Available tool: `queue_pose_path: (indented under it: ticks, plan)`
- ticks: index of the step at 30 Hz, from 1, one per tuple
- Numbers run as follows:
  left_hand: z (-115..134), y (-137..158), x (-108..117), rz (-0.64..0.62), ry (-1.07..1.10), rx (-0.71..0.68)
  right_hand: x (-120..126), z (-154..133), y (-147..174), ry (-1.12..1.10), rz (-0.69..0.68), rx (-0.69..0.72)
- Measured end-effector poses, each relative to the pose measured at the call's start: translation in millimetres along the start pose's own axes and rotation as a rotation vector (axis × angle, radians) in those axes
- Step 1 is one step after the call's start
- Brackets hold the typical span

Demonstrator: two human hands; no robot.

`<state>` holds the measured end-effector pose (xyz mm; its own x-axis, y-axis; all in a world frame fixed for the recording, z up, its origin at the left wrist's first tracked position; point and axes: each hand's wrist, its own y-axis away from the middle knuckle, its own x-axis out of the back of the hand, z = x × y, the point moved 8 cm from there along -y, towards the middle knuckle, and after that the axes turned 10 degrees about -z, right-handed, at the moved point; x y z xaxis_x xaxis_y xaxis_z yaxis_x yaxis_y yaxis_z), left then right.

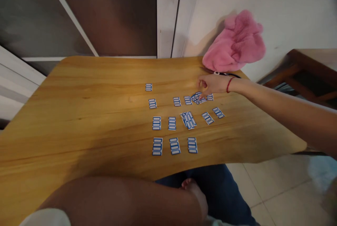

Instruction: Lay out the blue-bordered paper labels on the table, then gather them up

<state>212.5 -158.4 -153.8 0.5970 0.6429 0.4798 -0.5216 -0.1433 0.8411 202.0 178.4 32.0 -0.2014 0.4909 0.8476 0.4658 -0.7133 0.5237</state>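
Over the far right of the table, my right hand [213, 83] reaches down to a loose pile of blue-and-white label stickers [196, 98]. Its thumb touches the pile, and the bent fingers stay apart from the thumb with nothing visible between them. Nearer to me lies a second overlapping pile of label stickers [188, 120]. Single label strips, such as the front left one [157, 146] and the far one [149, 87], lie spaced out in rough rows. My left hand [197, 196] rests low at my lap below the table edge; most of its fingers are hidden.
A pair of scissors with dark handles [231, 75] lies behind my right wrist. A pink plush cloth [237, 45] sits at the back right corner against the wall. The wooden table [79, 103] has a curved front edge. Dark wooden furniture [302, 73] stands to the right.
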Motion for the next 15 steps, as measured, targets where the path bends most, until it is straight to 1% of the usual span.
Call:
queue_pose_path:
  ticks: [1,2,4,6,7,9,11,12,13,15]
  plan:
    - [0,4,-1,-0.061,-0.035,-0.009,2,0,2,-0.018,0.013,-0.023]
    - [0,7,0,-0.076,-0.047,-0.011,4,-1,4,-0.04,0.032,-0.035]
    - [-2,8,4,-0.022,-0.009,0.014,6,-11,12,-0.09,0.089,-0.007]
    - [-5,2,4,0.068,0.08,0.057,0,-29,23,-0.139,0.11,0.054]
    - [-6,-3,3,0.113,0.128,0.077,-6,-40,30,-0.161,0.094,0.093]
    - [-7,-13,-1,0.167,0.189,0.105,-26,-66,46,-0.185,-0.007,0.155]
    - [-7,-21,-7,0.156,0.195,0.112,-45,-88,63,-0.146,-0.081,0.161]
    - [-6,-23,-8,0.138,0.189,0.112,-54,-100,70,-0.104,-0.108,0.187]
    - [-6,-23,-9,0.117,0.177,0.108,-61,-107,77,-0.075,-0.12,0.179]
    - [-4,-20,-8,0.068,0.129,0.095,-69,-120,85,-0.025,-0.103,0.184]
